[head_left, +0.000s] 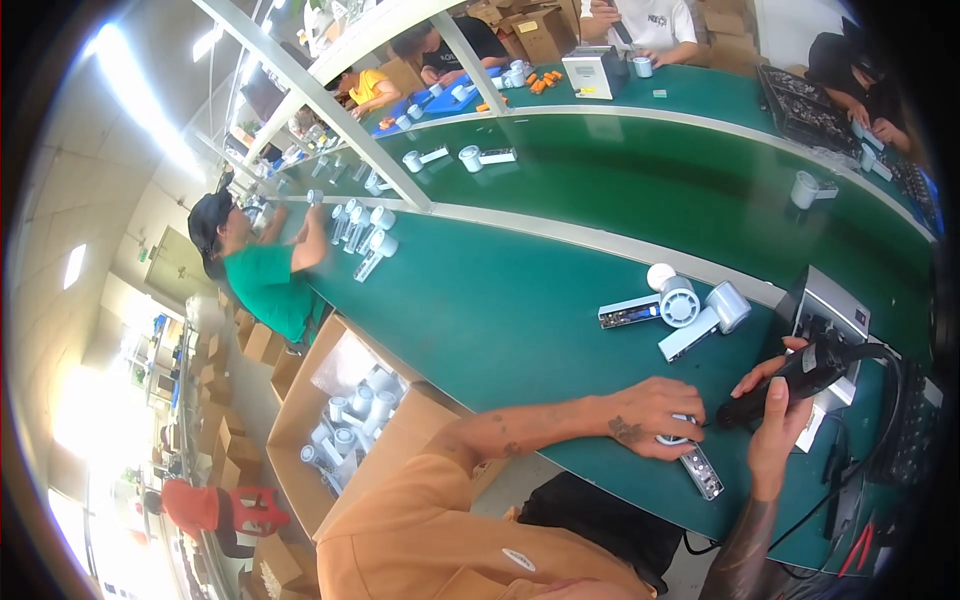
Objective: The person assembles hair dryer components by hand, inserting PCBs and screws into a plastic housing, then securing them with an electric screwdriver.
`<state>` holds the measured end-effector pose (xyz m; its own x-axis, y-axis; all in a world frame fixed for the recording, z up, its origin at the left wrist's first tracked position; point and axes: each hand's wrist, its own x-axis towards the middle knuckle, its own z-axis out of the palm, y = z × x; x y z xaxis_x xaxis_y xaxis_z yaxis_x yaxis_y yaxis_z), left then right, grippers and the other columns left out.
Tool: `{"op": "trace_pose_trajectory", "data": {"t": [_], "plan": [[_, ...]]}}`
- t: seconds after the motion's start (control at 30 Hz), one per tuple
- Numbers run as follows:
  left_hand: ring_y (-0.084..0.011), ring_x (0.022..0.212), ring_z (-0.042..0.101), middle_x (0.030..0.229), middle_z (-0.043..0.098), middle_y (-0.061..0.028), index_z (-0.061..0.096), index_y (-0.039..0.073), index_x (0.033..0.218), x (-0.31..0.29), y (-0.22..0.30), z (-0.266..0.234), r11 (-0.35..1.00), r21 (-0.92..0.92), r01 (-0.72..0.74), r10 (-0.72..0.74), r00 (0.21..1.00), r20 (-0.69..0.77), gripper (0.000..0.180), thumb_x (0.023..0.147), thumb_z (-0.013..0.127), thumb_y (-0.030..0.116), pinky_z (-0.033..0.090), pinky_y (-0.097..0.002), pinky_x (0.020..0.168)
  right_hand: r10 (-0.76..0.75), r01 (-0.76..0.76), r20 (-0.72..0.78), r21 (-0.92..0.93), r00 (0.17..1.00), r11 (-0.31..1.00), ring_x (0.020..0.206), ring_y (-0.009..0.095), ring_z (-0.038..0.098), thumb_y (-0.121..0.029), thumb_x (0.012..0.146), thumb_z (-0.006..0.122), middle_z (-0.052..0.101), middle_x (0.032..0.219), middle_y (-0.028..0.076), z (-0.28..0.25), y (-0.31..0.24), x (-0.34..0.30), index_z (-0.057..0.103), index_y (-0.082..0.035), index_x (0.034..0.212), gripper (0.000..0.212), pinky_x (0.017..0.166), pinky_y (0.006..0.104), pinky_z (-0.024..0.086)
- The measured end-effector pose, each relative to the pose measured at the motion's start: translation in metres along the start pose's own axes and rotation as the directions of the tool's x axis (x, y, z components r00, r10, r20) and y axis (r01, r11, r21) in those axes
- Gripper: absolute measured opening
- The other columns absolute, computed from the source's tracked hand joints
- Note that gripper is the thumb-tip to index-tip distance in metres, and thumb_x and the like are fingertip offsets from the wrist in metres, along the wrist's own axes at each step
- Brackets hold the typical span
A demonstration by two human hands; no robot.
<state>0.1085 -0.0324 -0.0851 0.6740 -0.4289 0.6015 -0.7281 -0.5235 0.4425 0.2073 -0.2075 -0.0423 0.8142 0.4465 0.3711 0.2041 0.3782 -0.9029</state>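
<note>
While the left hand (pixel 652 415) closes around the round head of a grey fan (pixel 702 474) by the near edge of the green table (pixel 530 300), the right hand (pixel 778 405) grips a black power tool (pixel 812 372), its tip near the other hand. Beyond them, 2 spare fans (pixel 680 303) lie near a silver machine (pixel 836 300), and at left a cardboard box (pixel 290 440) holds a heap of fans (pixel 360 415). Farther off, a person in a green shirt (pixel 268 285) reaches over the table, and a green belt (pixel 620 165) carries more fans (pixel 471 157).

Factory assembly workshop — long green conveyor belt (pixel 600 150) between green worktops (pixel 500 290), workers (pixel 270 285) along both sides, part-built grey-blue handheld units (pixel 730 305) with exposed circuitry (pixel 638 316), open cardboard carton (pixel 400 460) of similar units, tube light (pixel 145 95) overhead.
</note>
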Motion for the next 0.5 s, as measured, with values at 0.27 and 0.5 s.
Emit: {"op": "trace_pose_trajectory", "data": {"t": [0.27, 0.5], "plan": [[-0.0271, 0.08, 0.06, 0.092, 0.059, -0.0077, 0.066, 0.005, 0.092, -0.0029, 0.0024, -0.002, 1.0, 0.006, 0.018, -0.018, 1.0, -0.017, 0.016, 0.079, 0.073, 0.011, 0.047, -0.0384, 0.062, 0.0, 0.0, 0.016, -0.014, 1.0, 1.0, 0.073, 0.015, 0.058, -0.038, 0.099, 0.056, 0.058, 0.078, 0.007, 0.0015, -0.0008, 0.0009, 0.037, 0.005, 0.134, 0.06, 0.074, 0.0289, 0.046], [-0.0268, 0.079, 0.059, 0.092, 0.059, -0.0076, 0.067, 0.005, 0.093, 0.0007, 0.0003, -0.0006, 1.0, -0.007, 0.001, -0.001, 1.0, -0.007, 0.016, 0.079, 0.073, 0.011, 0.047, -0.0378, 0.062, 0.005, -0.005, 0.003, -0.013, 1.0, 1.0, 0.073, 0.015, 0.058, -0.038, 0.099, 0.056, 0.058, 0.08, 0.007, -0.0006, 0.001, 0.0, 0.037, 0.005, 0.135, 0.059, 0.073, 0.0289, 0.046]]}}
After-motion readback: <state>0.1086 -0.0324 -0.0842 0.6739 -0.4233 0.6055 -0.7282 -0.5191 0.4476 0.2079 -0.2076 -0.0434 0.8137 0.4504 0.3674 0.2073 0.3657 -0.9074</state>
